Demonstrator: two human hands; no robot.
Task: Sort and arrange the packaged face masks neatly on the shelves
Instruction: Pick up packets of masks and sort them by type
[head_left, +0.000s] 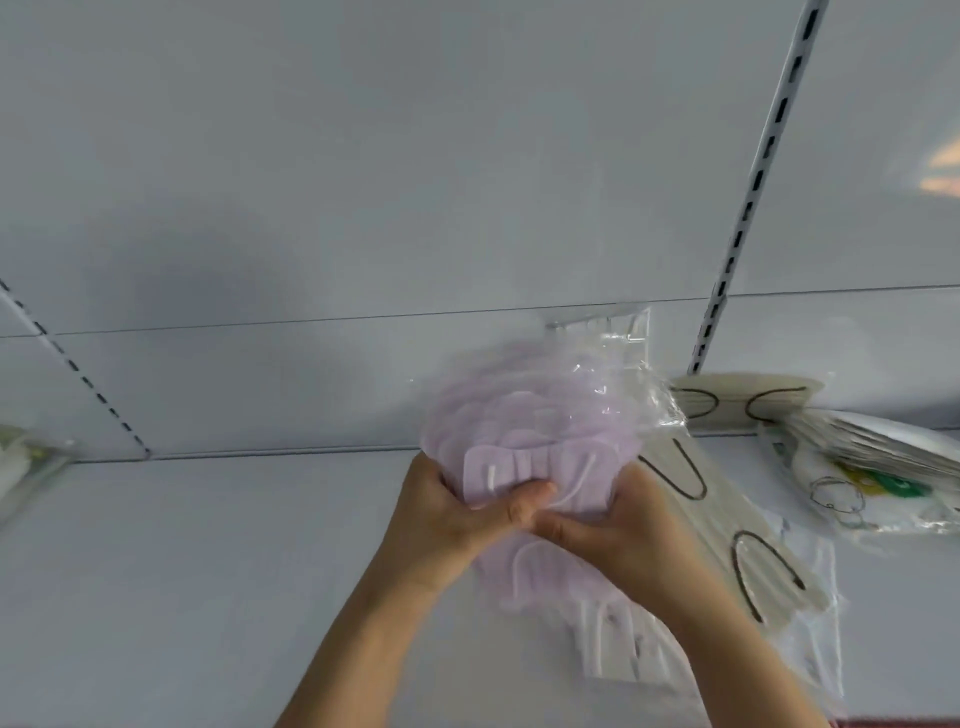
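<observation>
A clear plastic pack of lilac face masks (535, 421) is held upright above the white shelf (208, 571), blurred by motion. My left hand (457, 514) grips its lower left side with the thumb across the front. My right hand (618, 535) grips its lower right side, thumb close to the left thumb. More lilac masks (524, 577) lie flat under my hands, with a pack of white masks (618, 649) below them. To the right lies a pack of beige masks with black ear loops (727, 530).
A beige pack (743, 405) leans against the back wall at right. A stack of white packs with green and yellow print (883, 467) lies at the far right. A clear pack (26, 467) sits at the left edge. A slotted upright (753, 187) runs up the back panel.
</observation>
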